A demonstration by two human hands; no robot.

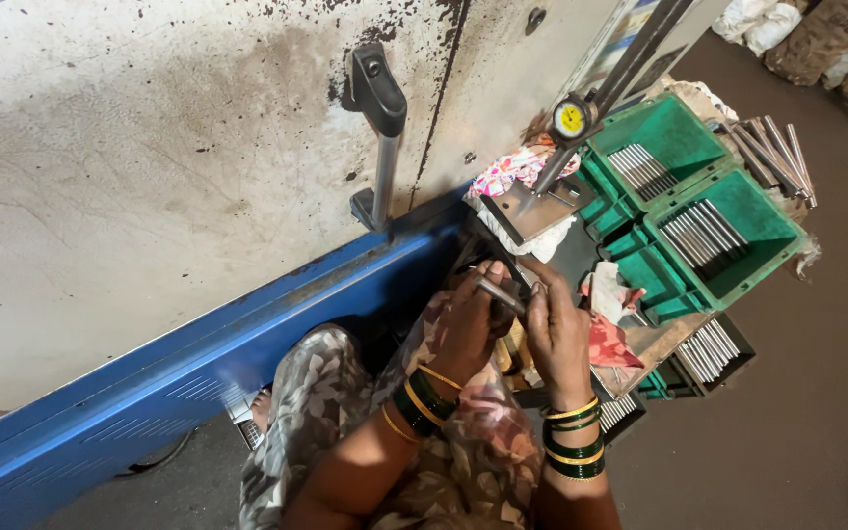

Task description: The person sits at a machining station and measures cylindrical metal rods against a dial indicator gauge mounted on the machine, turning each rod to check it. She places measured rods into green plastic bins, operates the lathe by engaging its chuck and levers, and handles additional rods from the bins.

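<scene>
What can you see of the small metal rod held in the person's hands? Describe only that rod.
The metal rod is short, thin, grey and shiny, apparently steel. It lies nearly level, tilted slightly down to the right, held between the left hand and the right hand, whose fingers pinch its ends, below the dial gauge stand.

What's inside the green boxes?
The green boxes hold rows of thin metal rods lying side by side. One smaller front compartment looks bare. Whatever lies under the rods is covered.

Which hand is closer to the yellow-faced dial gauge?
Right. The right hand sits almost directly below the yellow-faced dial gauge, beside the green plastic bins. The left hand is further left, both gripping the short metal rod.
</scene>
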